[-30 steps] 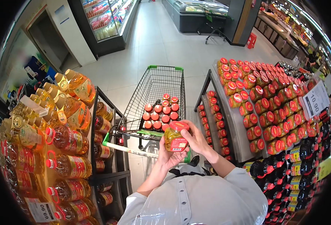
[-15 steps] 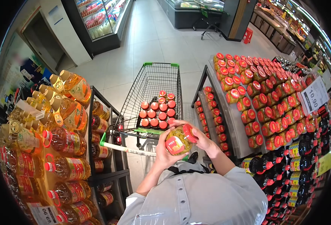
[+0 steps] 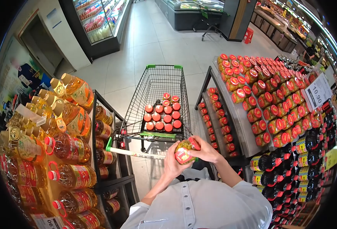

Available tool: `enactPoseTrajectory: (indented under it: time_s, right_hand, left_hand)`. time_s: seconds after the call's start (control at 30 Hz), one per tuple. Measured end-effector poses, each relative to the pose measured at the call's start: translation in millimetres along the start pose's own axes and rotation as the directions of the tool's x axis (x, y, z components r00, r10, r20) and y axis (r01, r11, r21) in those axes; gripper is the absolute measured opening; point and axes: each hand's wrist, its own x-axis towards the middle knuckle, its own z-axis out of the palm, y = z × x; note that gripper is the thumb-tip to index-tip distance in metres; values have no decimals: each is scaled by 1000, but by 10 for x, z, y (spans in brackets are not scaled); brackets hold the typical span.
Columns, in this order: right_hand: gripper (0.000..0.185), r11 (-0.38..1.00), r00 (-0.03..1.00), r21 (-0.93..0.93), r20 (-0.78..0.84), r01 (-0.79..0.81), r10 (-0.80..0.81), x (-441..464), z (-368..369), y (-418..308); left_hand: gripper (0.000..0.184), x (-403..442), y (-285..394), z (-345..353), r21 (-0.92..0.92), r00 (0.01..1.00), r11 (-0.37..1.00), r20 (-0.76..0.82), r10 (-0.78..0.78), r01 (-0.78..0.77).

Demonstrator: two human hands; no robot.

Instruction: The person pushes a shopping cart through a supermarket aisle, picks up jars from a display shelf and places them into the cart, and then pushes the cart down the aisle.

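A glass jar with a red lid and a red label [image 3: 183, 153] is held tilted in front of my body. Greenish-yellow contents show through its glass. My left hand [image 3: 172, 165] wraps round the jar's lower left side. From the other side, my right hand [image 3: 207, 151] grips it near the lid, the thumb lying across the glass. Just beyond my hands is a wire shopping cart [image 3: 131, 110]. Several red-lidded jars [image 3: 167, 110] stand grouped in its near end. The cart's handle [image 3: 138, 154] runs to the left of my left hand.
At the right, a display table [image 3: 229, 118] carries rows of red-lidded jars [image 3: 265, 100], with a price sign [image 3: 316, 94]. Dark bottles [image 3: 267, 163] line the shelf below. Large oil bottles [image 3: 73, 148] fill a stand at the left. Tiled floor [image 3: 145, 38] stretches ahead towards refrigerated cases [image 3: 193, 18].
Both hands have moved slightly lower and turned the jar, so its label now faces up more. My right thumb has shifted from the lid area onto the glass.
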Motion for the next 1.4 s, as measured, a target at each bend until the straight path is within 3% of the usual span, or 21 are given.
enactPoseTrajectory:
  time_s: [0.07, 0.23, 0.4, 0.47, 0.5, 0.53, 0.6, 0.67, 0.73, 0.8, 0.9, 1.0, 1.13, 1.4]
  right_hand:
    - [61, 995, 996, -53, -22, 83, -85, -15, 24, 129]
    - [56, 1000, 999, 18, -35, 6, -5, 87, -56, 118]
    - [64, 992, 999, -126, -33, -12, 8, 519, -305, 57]
    - [69, 964, 994, -262, -106, -36, 8, 770, -455, 24]
    - [73, 960, 993, -278, -117, -6, -28, 907, -543, -32]
    - [74, 947, 992, -321, -117, 16, -56, 1078, -647, 11]
    - [74, 906, 988, -422, -128, 21, -82, 1445, -847, 114]
    - [71, 903, 993, -428, -115, -42, -8, 1804, -1016, 117]
    - [68, 833, 984, -545, -76, 96, -164, 2155, -1133, 318]
    - [67, 818, 993, -567, -9, 94, -120, 2516, -1214, 455]
    - [67, 732, 975, -645, 171, 221, -143, 3068, -1261, 639]
    - [70, 688, 959, -672, 244, 274, -143, 3676, -1268, 740]
    - [71, 587, 972, -775, 171, 235, -164, 4730, -1355, 1088]
    - [69, 480, 985, -863, -175, -156, 6, 6269, -1576, 2137]
  left_hand:
    - [97, -70, -51, 28, -51, 1000, 999, 7, -5, 5]
    - [103, 26, -129, 92, -9, 997, 1000, 75, -29, 30]
    - [105, 203, -246, 348, 89, 993, 989, -23, -116, 118]
    - [98, 172, -370, 494, 165, 920, 906, -35, -390, 391]
    - [86, 163, -441, 552, 356, 920, 856, -24, -392, 374]
    - [86, 93, -544, 622, 362, 910, 847, -14, -414, 390]
    - [76, -44, -748, 783, 579, 813, 665, 8, -583, 471]
    - [69, -12, -725, 877, 575, 775, 603, -87, -626, 553]
    - [55, 117, -649, 950, 548, 711, 497, -295, -639, 673]
    - [51, 90, -717, 1010, 595, 698, 420, -373, -611, 685]
    - [40, 130, -701, 1039, 580, 685, 410, -400, -609, 704]
    - [29, 173, -663, 1035, 592, 683, 392, -414, -601, 704]
    - [24, 202, -672, 1055, 609, 678, 367, -419, -605, 703]
    - [18, 191, -703, 1032, 636, 672, 331, -418, -611, 697]
